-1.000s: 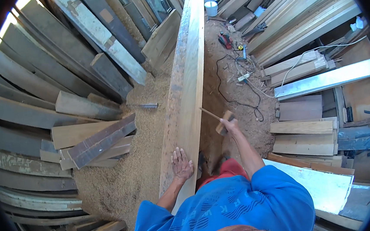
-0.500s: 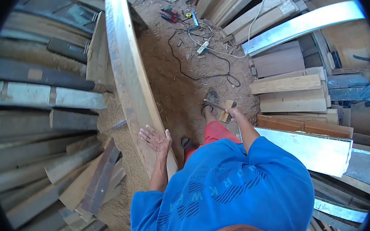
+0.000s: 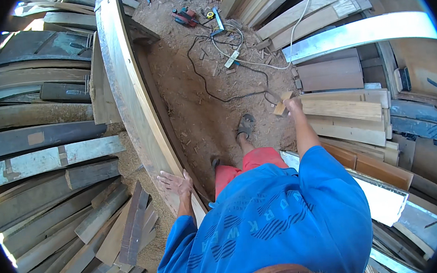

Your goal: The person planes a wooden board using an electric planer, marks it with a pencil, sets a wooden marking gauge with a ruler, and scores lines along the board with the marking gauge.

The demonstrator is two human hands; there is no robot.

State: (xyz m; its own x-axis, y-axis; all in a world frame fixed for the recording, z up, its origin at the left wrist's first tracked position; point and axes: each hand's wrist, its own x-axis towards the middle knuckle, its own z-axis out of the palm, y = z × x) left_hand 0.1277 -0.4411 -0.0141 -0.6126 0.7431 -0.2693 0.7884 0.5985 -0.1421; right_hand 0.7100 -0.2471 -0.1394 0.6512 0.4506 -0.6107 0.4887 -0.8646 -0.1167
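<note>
My left hand lies flat with fingers spread on the near end of a long pale board. The board stretches away from me toward the far left, with a yellowish strip of lighter wood along its right edge. Held out to the right, over the ground, my right hand is closed around a small wooden tool. It shows a pale flat block crossed by a thin brown bar; its exact kind is not clear. My fingers partly cover it.
Stacked planks line the left side, and more boards lie at the right. A power strip with tangled cords, a red power tool, a yellow tape measure and a blue-edged square lie on the shavings-strewn ground.
My right hand has swung outward to the right and farther from my body with the wooden tool. My left hand stays flat on the board. The view has shifted.
</note>
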